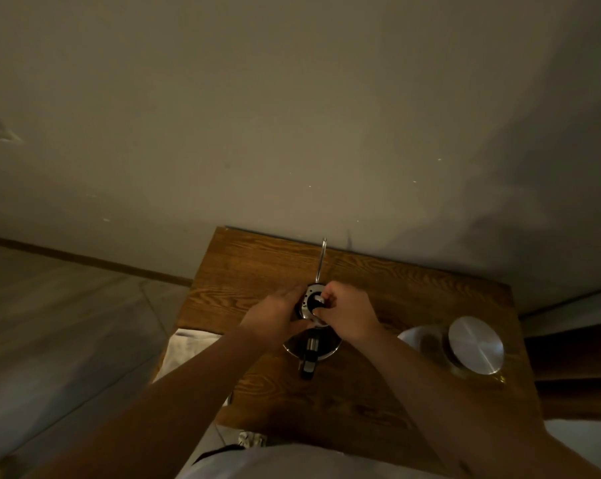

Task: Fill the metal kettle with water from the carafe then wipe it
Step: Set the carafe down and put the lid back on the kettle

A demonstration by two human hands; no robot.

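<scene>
A metal kettle [313, 350] with a long thin spout [322, 261] and a dark handle [307, 366] stands in the middle of a small wooden table [257, 267]. My left hand [275, 318] holds the kettle's upper left side. My right hand [349, 314] is closed on the knob of the kettle's lid [309, 302], which looks tilted over the opening. A glass carafe [465, 347] with a round metal lid [476, 344] stands at the table's right edge. A white cloth [188, 350] hangs over the table's left edge.
The table stands against a plain wall [292, 115]. To the left is tiled floor [67, 323]. A white dish [409, 337] sits partly hidden behind the carafe. Dark furniture [575, 357] lies right of the table.
</scene>
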